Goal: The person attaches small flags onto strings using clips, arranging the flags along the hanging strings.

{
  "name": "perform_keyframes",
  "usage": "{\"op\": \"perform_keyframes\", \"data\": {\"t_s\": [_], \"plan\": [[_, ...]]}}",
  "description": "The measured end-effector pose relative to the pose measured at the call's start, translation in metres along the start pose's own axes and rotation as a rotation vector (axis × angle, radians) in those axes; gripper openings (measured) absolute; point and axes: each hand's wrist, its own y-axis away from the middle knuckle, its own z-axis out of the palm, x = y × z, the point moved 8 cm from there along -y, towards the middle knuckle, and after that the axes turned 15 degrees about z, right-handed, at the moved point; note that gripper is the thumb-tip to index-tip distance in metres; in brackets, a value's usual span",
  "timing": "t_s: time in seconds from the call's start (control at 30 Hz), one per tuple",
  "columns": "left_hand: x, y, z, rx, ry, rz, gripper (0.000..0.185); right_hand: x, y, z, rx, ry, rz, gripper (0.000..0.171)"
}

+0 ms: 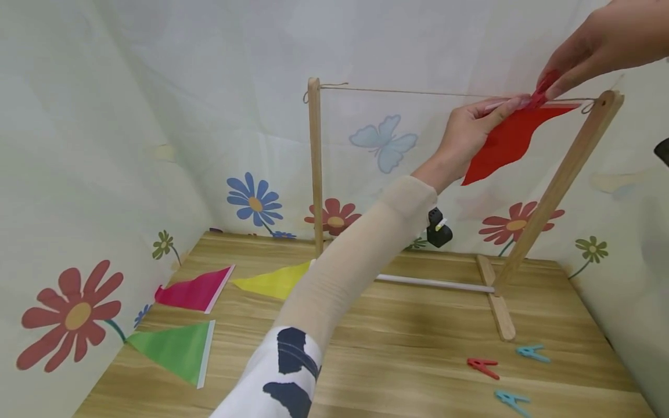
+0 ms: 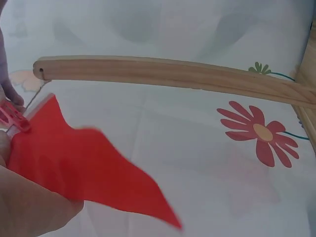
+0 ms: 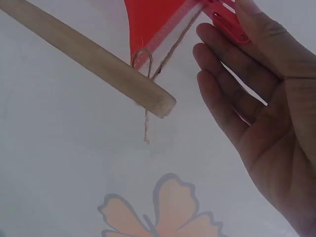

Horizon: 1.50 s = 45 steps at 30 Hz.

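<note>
Near the right post, a red triangular flag (image 1: 504,145) hangs with its white top edge along the string (image 1: 407,92). My left hand (image 1: 473,125) pinches that edge between thumb and fingers. Just to its right, my right hand (image 1: 596,55) pinches a red clothespin (image 1: 543,90) at the string and the flag's edge. The left wrist view shows the clothespin (image 2: 14,117) over the edge of the flag (image 2: 84,158). In the right wrist view the clothespin (image 3: 227,19) sits between thumb and fingers, close to the knotted string end.
The wooden frame (image 1: 559,191) stands on the table (image 1: 407,348). A pink flag (image 1: 193,289), a green flag (image 1: 175,351) and a yellow flag (image 1: 274,280) lie at the left. A red clothespin (image 1: 483,367) and two blue clothespins (image 1: 533,353) lie at front right.
</note>
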Motion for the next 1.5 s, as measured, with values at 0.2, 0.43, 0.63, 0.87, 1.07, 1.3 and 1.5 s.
{"op": "perform_keyframes", "data": {"t_s": [0.2, 0.43, 0.63, 0.87, 1.07, 1.3, 1.5], "plan": [[0.003, 0.001, -0.006, -0.039, -0.092, 0.03, 0.029, -0.001, 0.0, 0.002, -0.036, -0.012, 0.022, 0.041], [-0.004, 0.004, -0.02, -0.091, -0.183, 0.084, 0.041, -0.004, 0.007, 0.001, 0.0, -0.049, 0.035, 0.057], [-0.012, 0.012, -0.045, -0.155, -0.261, 0.163, 0.05, -0.02, 0.022, -0.002, 0.066, -0.025, 0.04, 0.057], [-0.018, 0.025, -0.073, -0.225, -0.335, 0.252, 0.052, -0.039, 0.046, 0.013, 0.261, -0.026, -0.044, 0.047], [-0.021, 0.036, -0.091, -0.238, -0.344, 0.288, 0.052, -0.052, 0.069, 0.026, 0.423, -0.022, -0.105, 0.05], [-0.032, 0.055, -0.103, -0.306, -0.356, 0.275, 0.052, -0.06, 0.093, 0.049, 0.505, -0.091, -0.129, 0.059], [-0.045, 0.078, -0.117, -0.397, -0.399, 0.258, 0.05, -0.066, 0.099, 0.083, 0.432, -0.149, -0.087, 0.072]]}}
